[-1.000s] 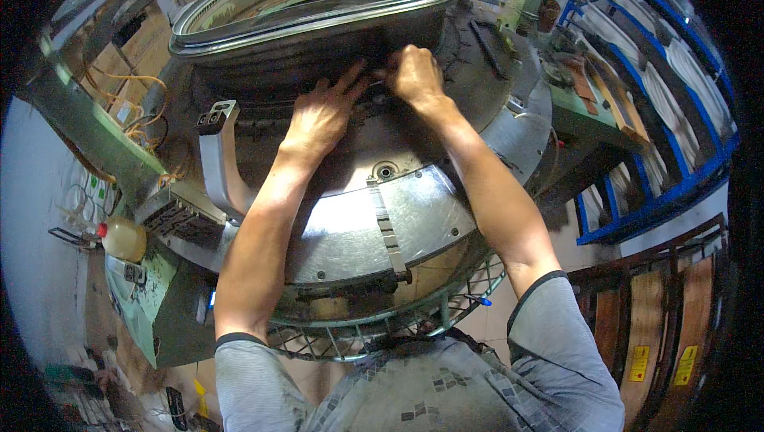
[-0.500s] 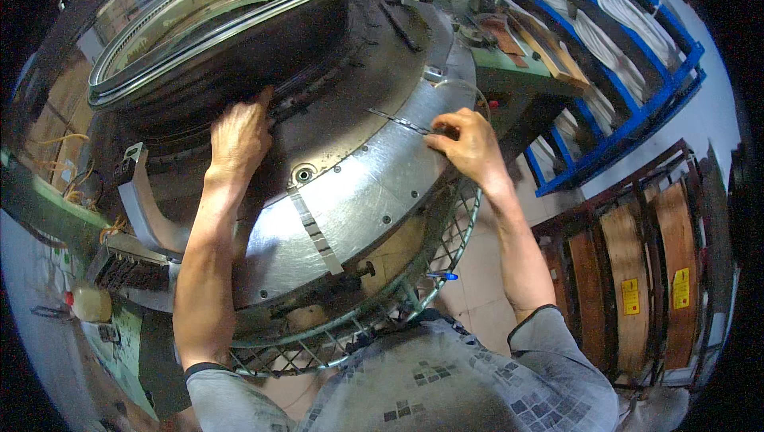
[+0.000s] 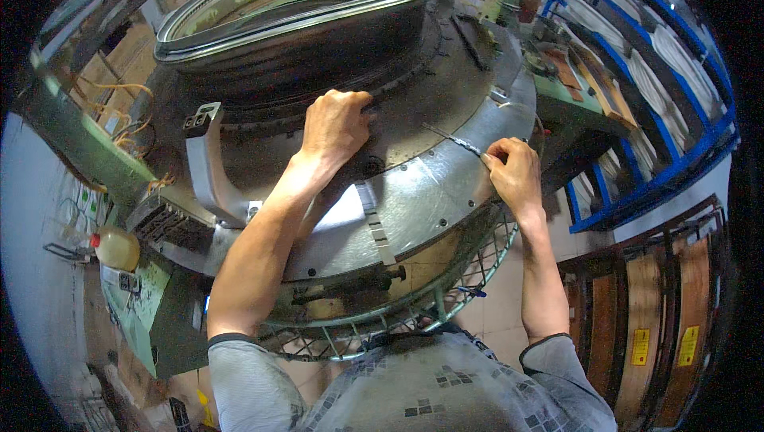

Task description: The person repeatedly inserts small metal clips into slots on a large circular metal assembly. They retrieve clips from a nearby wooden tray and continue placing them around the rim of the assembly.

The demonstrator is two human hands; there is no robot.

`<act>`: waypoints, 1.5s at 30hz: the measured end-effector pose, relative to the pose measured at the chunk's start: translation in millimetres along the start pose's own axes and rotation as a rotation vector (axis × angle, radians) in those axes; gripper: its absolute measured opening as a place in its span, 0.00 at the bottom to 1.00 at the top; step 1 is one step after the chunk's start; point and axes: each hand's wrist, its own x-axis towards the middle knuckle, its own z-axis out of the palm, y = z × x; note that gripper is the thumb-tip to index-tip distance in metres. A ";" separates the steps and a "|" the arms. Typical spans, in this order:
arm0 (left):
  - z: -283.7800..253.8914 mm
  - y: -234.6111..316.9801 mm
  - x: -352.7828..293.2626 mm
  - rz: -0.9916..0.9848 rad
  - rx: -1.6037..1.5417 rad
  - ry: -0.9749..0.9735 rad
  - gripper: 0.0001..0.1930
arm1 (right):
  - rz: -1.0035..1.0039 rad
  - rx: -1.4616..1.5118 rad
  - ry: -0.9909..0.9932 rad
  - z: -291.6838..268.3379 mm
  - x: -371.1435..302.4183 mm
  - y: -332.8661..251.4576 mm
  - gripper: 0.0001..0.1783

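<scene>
A big round machine with a wide metal ring (image 3: pixel 422 201) and a raised dark cylinder (image 3: pixel 318 46) stands in front of me. My left hand (image 3: pixel 336 126) is over the dark inner part, near the cylinder's foot, its fingers curled; whether they hold anything is hidden. Over the right part of the ring, my right hand (image 3: pixel 516 173) pinches the near end of a slender metal tool (image 3: pixel 465 144). Its thin tip points away and to the left, toward the dark inner part. A segmented strip (image 3: pixel 374 223) lies across the ring between my forearms.
A curved metal bracket (image 3: pixel 208 165) rises at the left of the ring. Further left stands a plastic bottle with yellowish liquid (image 3: pixel 118 247). A green lattice guard (image 3: pixel 430 309) runs along the near side. A blue rack (image 3: pixel 637 98) with white bundles stands at right.
My view has turned, so the machine appears further right. My left hand has drawn back from the cylinder's foot, fingers now curled. My right hand still pinches the slender tool.
</scene>
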 end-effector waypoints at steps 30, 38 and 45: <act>-28.9 -30.9 19.0 -0.604 -1.361 0.411 0.08 | -0.459 0.601 -0.215 114.4 115.1 -138.8 0.14; -20.9 -50.9 9.8 -0.552 -1.187 0.340 0.08 | -0.362 0.763 -0.419 153.0 115.1 -136.6 0.10; -25.3 -50.0 13.2 -0.764 -1.296 0.317 0.06 | -0.195 0.883 -0.698 140.2 120.7 -132.9 0.10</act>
